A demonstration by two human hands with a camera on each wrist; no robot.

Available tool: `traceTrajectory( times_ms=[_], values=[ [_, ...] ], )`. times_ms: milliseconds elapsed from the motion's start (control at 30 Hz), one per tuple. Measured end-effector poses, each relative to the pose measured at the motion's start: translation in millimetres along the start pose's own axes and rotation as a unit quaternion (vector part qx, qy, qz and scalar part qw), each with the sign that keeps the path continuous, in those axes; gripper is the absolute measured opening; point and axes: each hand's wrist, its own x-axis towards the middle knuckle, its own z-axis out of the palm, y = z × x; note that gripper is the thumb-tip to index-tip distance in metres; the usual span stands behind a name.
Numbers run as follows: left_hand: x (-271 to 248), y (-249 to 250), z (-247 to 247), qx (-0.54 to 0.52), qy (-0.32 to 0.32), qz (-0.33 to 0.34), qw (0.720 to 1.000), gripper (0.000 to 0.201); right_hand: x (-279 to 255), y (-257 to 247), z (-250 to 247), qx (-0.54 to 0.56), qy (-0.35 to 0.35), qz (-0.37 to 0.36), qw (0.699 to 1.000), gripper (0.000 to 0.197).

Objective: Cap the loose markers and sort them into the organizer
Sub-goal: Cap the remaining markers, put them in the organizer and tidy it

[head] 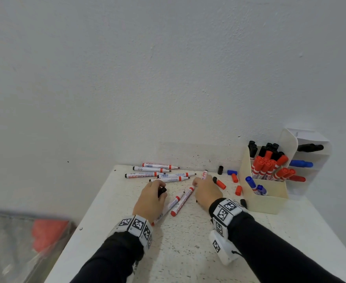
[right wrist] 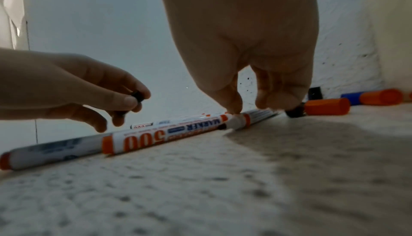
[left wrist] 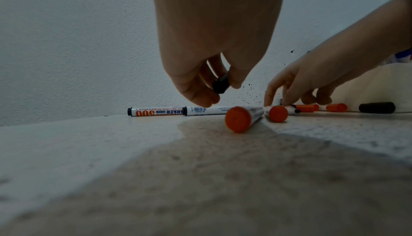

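My left hand (head: pixel 161 187) hovers over the white table (head: pixel 188 252) and pinches a loose black cap (left wrist: pixel 220 84) between thumb and fingers. My right hand (right wrist: pixel 247 107) reaches down and pinches an uncapped marker with an orange-red band (right wrist: pixel 243 119) near its nib; the marker lies on the table, and its far end (head: pixel 204 174) pokes out past the fingers. Two red-ended markers (head: pixel 183 201) lie between the hands. Several uncapped markers (head: pixel 160 172) lie in a row at the back. The cream organizer (head: pixel 268 203) at the right holds black, red and blue capped markers.
Loose red caps (head: pixel 221 184), a blue cap (head: pixel 232 172) and black caps (head: pixel 220 170) lie between my right hand and the organizer. A white tiered holder (head: pixel 311 139) stands behind it. The wall runs close behind. A plastic bag with something red (head: pixel 49 231) lies below the table's left edge.
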Motion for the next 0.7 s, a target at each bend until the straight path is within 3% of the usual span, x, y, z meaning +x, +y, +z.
traceTrajectory(
  times_ms=[100, 300, 433, 700],
  values=[
    [0.7, 0.4, 0.3, -0.003, -0.009, -0.001, 1.000, 0.026, 1.9, 6.8, -4.1, -0.021, -0.024, -0.006, 0.999, 0.035],
    [-0.3, -0.6, 0.3, -0.004, -0.013, 0.001, 1.000, 0.025, -1.8, 18.9, -8.4, -0.095, 0.020, -0.049, 0.994, 0.020],
    [0.4, -0.2, -0.3, -0.003, -0.014, 0.000, 1.000, 0.027, -3.1, 24.5, -9.7, -0.143, 0.037, -0.110, 0.983, 0.022],
    [-0.3, -0.1, -0.4, 0.002, -0.021, -0.005, 1.000, 0.027, -7.5, 24.2, -12.3, -0.119, 0.076, -0.150, 0.979, 0.034]
  ],
)
